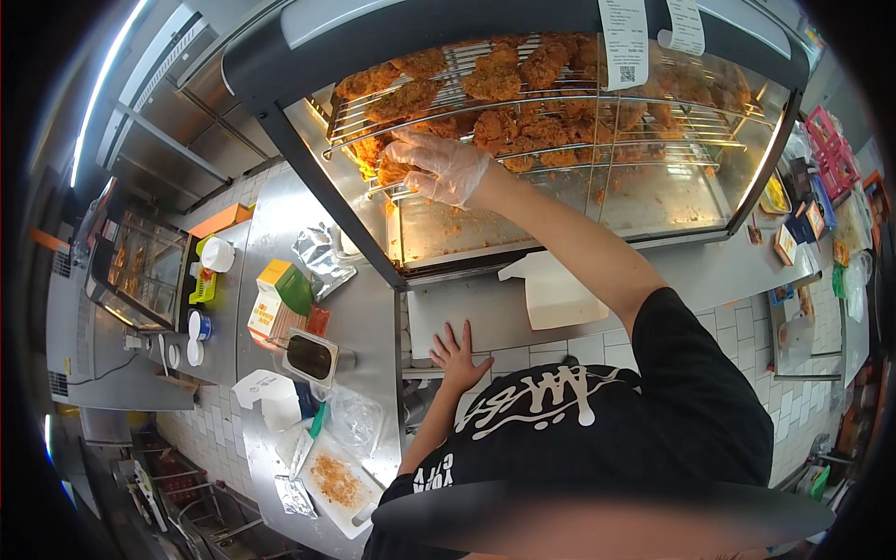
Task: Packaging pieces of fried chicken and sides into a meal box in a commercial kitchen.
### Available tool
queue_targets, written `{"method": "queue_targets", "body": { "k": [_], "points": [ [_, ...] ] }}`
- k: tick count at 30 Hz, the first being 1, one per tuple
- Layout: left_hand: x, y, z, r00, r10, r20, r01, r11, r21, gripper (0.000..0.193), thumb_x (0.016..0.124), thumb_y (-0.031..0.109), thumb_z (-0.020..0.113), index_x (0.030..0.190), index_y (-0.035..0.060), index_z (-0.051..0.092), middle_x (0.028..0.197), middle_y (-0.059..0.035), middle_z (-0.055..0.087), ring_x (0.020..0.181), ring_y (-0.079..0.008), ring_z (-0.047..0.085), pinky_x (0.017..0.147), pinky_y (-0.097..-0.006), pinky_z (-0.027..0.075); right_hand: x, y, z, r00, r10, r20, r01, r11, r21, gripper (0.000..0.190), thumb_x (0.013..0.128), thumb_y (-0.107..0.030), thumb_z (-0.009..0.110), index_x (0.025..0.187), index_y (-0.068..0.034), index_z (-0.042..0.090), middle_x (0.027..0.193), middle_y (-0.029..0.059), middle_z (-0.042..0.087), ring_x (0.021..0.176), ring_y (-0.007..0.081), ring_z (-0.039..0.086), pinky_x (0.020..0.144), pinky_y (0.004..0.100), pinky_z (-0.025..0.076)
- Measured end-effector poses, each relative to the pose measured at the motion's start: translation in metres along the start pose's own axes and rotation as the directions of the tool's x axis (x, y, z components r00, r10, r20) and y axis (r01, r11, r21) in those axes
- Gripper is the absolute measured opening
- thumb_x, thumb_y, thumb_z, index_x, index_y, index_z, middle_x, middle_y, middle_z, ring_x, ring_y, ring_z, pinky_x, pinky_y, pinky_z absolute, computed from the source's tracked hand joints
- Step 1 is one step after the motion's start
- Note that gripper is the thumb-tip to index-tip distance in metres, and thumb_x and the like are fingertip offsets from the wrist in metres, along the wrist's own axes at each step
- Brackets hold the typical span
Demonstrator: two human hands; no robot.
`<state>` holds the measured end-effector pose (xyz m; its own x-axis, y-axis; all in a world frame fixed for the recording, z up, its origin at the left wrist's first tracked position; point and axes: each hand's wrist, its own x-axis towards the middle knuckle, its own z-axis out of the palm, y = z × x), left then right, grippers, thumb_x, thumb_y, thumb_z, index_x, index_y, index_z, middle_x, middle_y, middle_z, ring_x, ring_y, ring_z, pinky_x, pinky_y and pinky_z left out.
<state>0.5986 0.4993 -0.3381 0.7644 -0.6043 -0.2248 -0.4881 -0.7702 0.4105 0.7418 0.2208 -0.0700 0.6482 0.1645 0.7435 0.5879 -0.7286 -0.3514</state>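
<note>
My right hand (441,164), in a clear plastic glove, reaches into a lit glass display warmer (483,246). Its thumb and fingers close around a piece of fried chicken (394,171) at the left end of a lower wire rack. Part of that piece is hidden by the glove. More breaded chicken (493,73) lies on the upper wire rack (455,112) and the one below. My bare left hand (458,358) rests at the steel counter edge (434,308) with fingers spread, holding nothing. A white paper box (560,290) stands on the counter below the warmer.
On the left steel table stand a printed carton (276,301), a steel container of dark sauce (313,355) and a crumb-covered white cutting board (339,483). A green-handled knife (308,437) lies beside the board. Printed paper slips (625,42) hang from the warmer's top.
</note>
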Motion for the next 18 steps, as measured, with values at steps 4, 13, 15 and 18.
{"method": "queue_targets", "body": {
  "k": [4, 13, 15, 18],
  "points": [
    [0.0, -0.001, -0.001, 1.0, -0.001, -0.006, 0.001, 1.0, 0.004, 0.108, 0.07, 0.054, 0.074, 0.156, 0.0279, 0.013, 0.158, -0.0284, -0.003, 0.137, -0.0633, -0.003, 0.101, -0.0779, 0.004, 0.017, -0.021, -0.064, 0.754, 0.574, 0.321, -0.288, 0.727, -0.624, 0.049, 0.1, -0.03, 0.05, 0.144, -0.012, 0.039, 0.138, 0.0164, 0.052, 0.118, 0.029, 0.058, 0.104, 0.0426, 0.044],
    [0.001, 0.003, -0.003, 1.0, 0.003, -0.004, -0.003, 1.0, 0.005, 0.108, 0.07, 0.054, 0.074, 0.156, 0.0284, 0.013, 0.158, -0.0279, -0.001, 0.138, -0.0628, -0.003, 0.102, -0.0773, 0.004, 0.015, 0.022, -0.106, 0.344, 0.882, 0.323, -0.623, 0.471, -0.624, 0.092, 0.081, -0.054, 0.067, 0.15, -0.009, 0.026, 0.134, 0.0196, 0.055, 0.118, 0.0309, 0.058, 0.096, 0.0469, 0.049],
    [0.001, 0.002, -0.003, 1.0, 0.0, -0.005, 0.0, 1.0, 0.0, 0.109, 0.07, 0.054, 0.074, 0.156, 0.0283, 0.013, 0.158, -0.028, -0.001, 0.138, -0.0628, -0.003, 0.102, -0.0773, 0.003, 0.012, 0.03, -0.1, 0.373, 0.859, 0.35, -0.615, 0.511, -0.6, 0.087, 0.082, -0.049, 0.069, 0.148, -0.009, 0.029, 0.133, 0.0189, 0.056, 0.118, 0.0308, 0.058, 0.094, 0.0462, 0.05],
    [-0.001, 0.001, -0.003, 1.0, -0.009, -0.003, 0.009, 1.0, -0.008, 0.109, 0.07, 0.053, 0.074, 0.156, 0.028, 0.013, 0.158, -0.0283, 0.0, 0.138, -0.0628, -0.003, 0.102, -0.0773, 0.003, 0.005, 0.019, -0.1, 0.529, 0.754, 0.39, -0.547, 0.654, -0.523, 0.077, 0.082, -0.037, 0.072, 0.143, -0.008, 0.036, 0.131, 0.0168, 0.058, 0.116, 0.0303, 0.059, 0.091, 0.0453, 0.05]
  ]
}}
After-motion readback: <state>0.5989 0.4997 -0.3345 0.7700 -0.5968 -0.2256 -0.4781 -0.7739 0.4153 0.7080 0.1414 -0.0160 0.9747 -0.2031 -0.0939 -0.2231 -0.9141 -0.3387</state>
